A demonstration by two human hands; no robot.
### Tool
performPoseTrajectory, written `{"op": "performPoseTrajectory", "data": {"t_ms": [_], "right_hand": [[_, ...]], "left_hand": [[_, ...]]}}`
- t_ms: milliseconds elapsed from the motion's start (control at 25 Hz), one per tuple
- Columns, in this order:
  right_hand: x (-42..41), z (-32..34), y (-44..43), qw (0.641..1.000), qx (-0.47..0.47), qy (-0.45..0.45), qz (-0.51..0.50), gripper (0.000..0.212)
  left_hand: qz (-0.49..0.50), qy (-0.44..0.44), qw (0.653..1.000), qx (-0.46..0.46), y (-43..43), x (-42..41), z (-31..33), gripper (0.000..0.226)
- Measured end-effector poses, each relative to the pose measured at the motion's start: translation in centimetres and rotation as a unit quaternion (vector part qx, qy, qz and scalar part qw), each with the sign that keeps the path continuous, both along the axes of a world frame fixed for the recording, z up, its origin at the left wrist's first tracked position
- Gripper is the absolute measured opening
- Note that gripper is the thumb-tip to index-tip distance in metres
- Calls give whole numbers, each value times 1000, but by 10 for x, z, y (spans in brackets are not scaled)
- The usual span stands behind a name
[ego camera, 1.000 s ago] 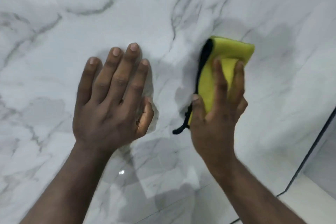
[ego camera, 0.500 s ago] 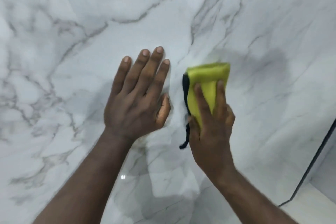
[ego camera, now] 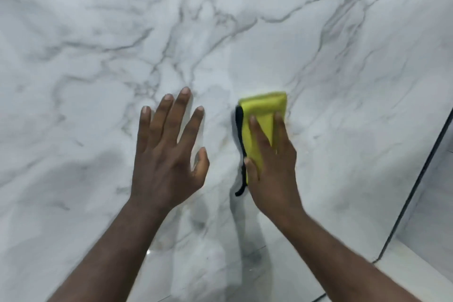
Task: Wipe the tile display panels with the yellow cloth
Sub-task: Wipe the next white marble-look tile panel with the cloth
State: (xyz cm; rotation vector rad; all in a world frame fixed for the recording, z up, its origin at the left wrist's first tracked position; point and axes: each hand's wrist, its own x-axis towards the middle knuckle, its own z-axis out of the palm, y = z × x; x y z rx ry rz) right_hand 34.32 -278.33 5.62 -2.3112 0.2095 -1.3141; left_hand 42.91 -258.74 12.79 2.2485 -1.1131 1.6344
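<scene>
A glossy white marble-look tile panel (ego camera: 245, 32) with grey veins fills nearly the whole head view. My right hand (ego camera: 272, 167) presses a folded yellow cloth (ego camera: 262, 110) with a black edge flat against the panel, fingers straight on top of it. The lower part of the cloth is hidden under my palm. My left hand (ego camera: 169, 149) is to the left of the cloth with its fingers spread and straight, at the panel surface, holding nothing. A gap of bare tile separates the two hands.
A dark joint line (ego camera: 421, 171) runs diagonally at the right edge, with another pale panel (ego camera: 438, 203) beyond it. A light ledge or floor strip (ego camera: 416, 272) shows at the lower right. Light glints reflect off the tile at the upper left.
My right hand has slid the cloth down the panel. My left hand has spread its fingers and the gap to the cloth has widened. The view has shifted, showing more of the panel's upper part.
</scene>
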Motion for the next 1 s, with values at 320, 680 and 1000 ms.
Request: {"op": "performPoseTrajectory", "data": {"t_ms": [320,680,1000], "right_hand": [[18,49,29,994,39,-70,-68,84],[10,6,34,985,152,-41,-69,83],[5,-51,59,984,176,-24,-10,81]], "left_hand": [[-7,-50,999,5,74,35,-17,74],[37,-90,995,16,72,41,-31,71],[77,-125,989,15,70,46,-34,73]]}}
